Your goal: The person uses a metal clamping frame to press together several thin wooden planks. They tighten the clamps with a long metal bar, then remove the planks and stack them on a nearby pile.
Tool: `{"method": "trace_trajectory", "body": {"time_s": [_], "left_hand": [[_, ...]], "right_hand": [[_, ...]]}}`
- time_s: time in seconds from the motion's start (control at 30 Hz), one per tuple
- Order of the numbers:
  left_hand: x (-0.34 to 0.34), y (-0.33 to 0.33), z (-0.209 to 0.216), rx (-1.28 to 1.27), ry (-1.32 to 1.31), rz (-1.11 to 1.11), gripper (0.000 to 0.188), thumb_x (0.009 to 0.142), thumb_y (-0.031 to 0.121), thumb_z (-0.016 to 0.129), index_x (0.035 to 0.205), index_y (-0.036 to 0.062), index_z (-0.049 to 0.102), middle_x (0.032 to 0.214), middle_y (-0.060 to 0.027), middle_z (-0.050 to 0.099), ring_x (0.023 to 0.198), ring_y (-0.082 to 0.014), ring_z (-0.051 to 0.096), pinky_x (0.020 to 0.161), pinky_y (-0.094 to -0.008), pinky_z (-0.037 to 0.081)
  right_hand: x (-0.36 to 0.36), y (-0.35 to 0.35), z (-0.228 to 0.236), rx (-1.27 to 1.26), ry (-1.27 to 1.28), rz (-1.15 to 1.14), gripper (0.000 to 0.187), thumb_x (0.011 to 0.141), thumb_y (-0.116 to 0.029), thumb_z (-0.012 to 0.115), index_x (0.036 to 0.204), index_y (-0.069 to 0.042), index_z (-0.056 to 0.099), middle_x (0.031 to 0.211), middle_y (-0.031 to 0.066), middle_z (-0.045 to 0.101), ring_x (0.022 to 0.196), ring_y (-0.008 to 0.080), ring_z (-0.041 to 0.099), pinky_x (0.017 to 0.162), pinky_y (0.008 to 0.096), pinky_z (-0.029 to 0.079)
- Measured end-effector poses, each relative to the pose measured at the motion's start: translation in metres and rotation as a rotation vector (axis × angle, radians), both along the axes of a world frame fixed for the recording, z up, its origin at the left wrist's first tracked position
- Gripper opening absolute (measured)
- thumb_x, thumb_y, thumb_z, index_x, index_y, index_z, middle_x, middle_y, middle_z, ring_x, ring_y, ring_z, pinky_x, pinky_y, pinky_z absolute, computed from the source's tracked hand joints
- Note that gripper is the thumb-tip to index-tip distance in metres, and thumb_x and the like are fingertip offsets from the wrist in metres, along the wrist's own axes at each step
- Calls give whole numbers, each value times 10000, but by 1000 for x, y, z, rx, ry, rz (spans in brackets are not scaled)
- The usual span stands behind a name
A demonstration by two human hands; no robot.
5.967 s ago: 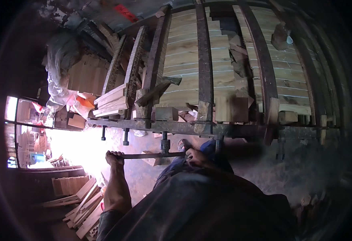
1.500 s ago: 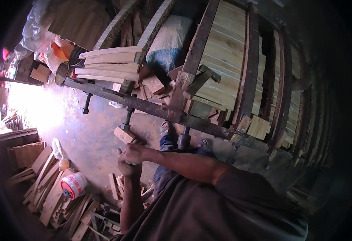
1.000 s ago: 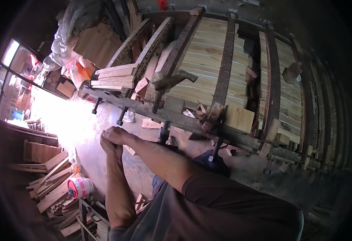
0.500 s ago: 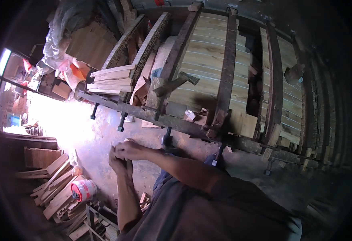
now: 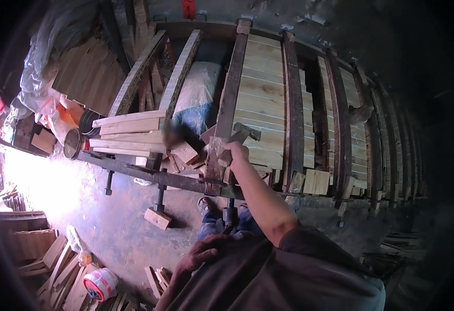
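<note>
My right hand (image 5: pixel 236 150) reaches over the front rail, its fingers wrapped around the handle of a hammer (image 5: pixel 247 131). The hammer lies across a dark metal crossbar (image 5: pixel 233 88), beside a panel of pale wooden strips (image 5: pixel 260 88). Close to my body, my left hand (image 5: pixel 206 253) hangs over my dark shirt with its fingers loosely stretched and nothing visible in them. A small wooden block (image 5: pixel 158 218) shows below a clamp bolt (image 5: pixel 160 197); whether it lies on the floor or is in the air I cannot tell.
Several pale boards (image 5: pixel 128 127) lie across the left bars of the clamping rack (image 5: pixel 185 181). Offcuts (image 5: pixel 185 151) sit beside them. Loose wood pieces (image 5: pixel 56 269) and a red and white bucket (image 5: pixel 101 284) stand at the lower left. More crossbars (image 5: pixel 336 114) continue to the right.
My hands were together left of my body. My right hand has since moved up and right onto the hammer; my left has drawn back toward my body. The view has shifted, and the wooden block has appeared.
</note>
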State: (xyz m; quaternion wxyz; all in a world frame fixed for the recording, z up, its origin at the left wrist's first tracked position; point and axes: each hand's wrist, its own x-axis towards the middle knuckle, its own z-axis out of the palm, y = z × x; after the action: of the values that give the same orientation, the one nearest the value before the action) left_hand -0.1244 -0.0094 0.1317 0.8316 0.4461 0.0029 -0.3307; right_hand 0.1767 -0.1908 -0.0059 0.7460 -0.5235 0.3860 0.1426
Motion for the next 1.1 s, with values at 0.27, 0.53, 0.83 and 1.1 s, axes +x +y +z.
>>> {"method": "trace_trajectory", "body": {"time_s": [0.27, 0.53, 0.83, 1.1], "left_hand": [[-2, -3, -14, -62, 266, 235, 561, 940, 289, 603, 1375, -34, 457, 1367, -204, 540, 1279, -300, 500, 1103, -436, 360], [-3, -32, 21, 160, 512, 611, 594, 940, 259, 618, 1399, -52, 405, 1367, -221, 534, 1259, -316, 511, 1085, -444, 391], [-8, -46, 12, 445, 471, 726, 356, 951, 190, 603, 1250, -2, 587, 1214, -202, 643, 1189, -360, 567, 1036, -458, 440], [9, -43, -10, 671, 625, 589, 375, 908, 202, 653, 1256, 64, 622, 1227, -92, 662, 1197, -291, 574, 1042, -431, 435]], "right_hand": [[24, -101, 139, -43, -299, 345, 208, 712, -30, 703, 911, -22, 641, 754, 62, 653, 606, 176, 616, 545, 307, 487], [167, -137, 141, -1274, -905, 48, 524, 913, -223, 619, 1275, 77, 388, 1009, 278, 604, 958, 437, 611, 822, 459, 481], [263, -181, 40, -1031, -386, 283, 577, 865, -276, 665, 1294, 55, 467, 1092, 315, 634, 1009, 460, 629, 880, 498, 483], [354, -194, -33, -1265, -264, 361, 530, 861, -255, 664, 1245, 14, 418, 1090, 334, 612, 1049, 511, 586, 898, 545, 465]]}}
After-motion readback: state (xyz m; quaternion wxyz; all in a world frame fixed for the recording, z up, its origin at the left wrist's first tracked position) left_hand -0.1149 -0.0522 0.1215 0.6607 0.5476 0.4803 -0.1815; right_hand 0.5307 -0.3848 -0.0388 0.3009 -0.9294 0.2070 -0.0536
